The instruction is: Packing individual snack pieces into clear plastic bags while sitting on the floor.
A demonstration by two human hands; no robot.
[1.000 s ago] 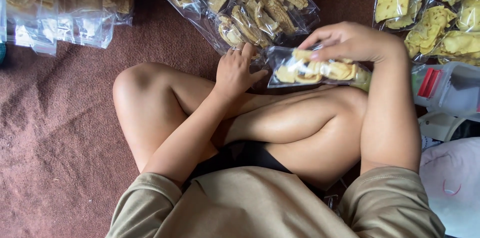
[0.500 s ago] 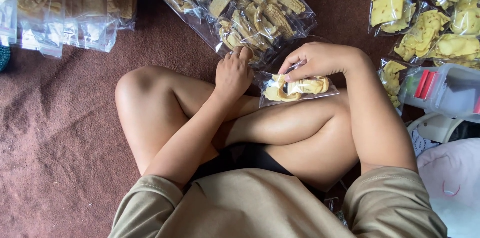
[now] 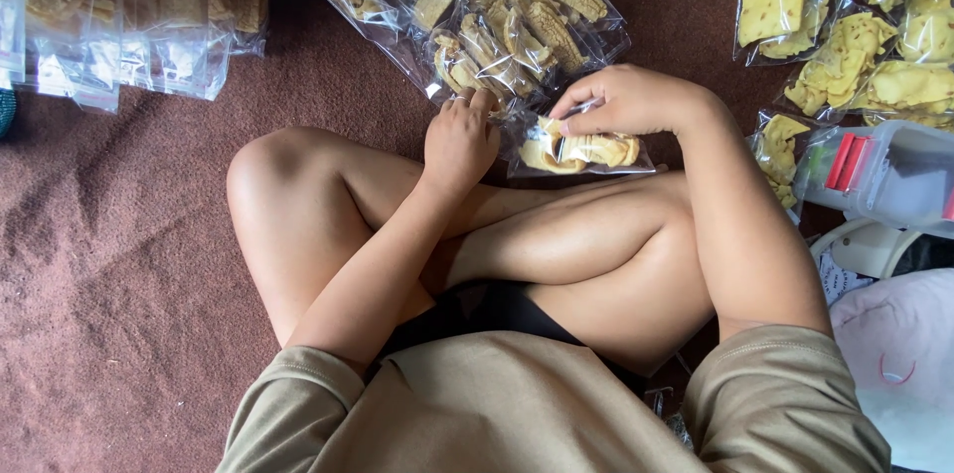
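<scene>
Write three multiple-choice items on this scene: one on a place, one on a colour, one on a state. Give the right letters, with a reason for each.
1. Where does the small clear snack bag lie?
A. on the person's crossed legs
B. on a shelf
C. inside the plastic box

2. What colour is the carpet?
A. blue
B. reddish brown
C. white

3. What is the right hand doing?
A. hanging free in the air
B. pinching the top of the small bag
C. lying flat on the carpet

Answers: 1 A, the bag rests by the shin. 2 B, the floor covering is reddish brown all round. 3 B, the fingers close on the bag's top edge, while the left hand rests beside it.
</scene>
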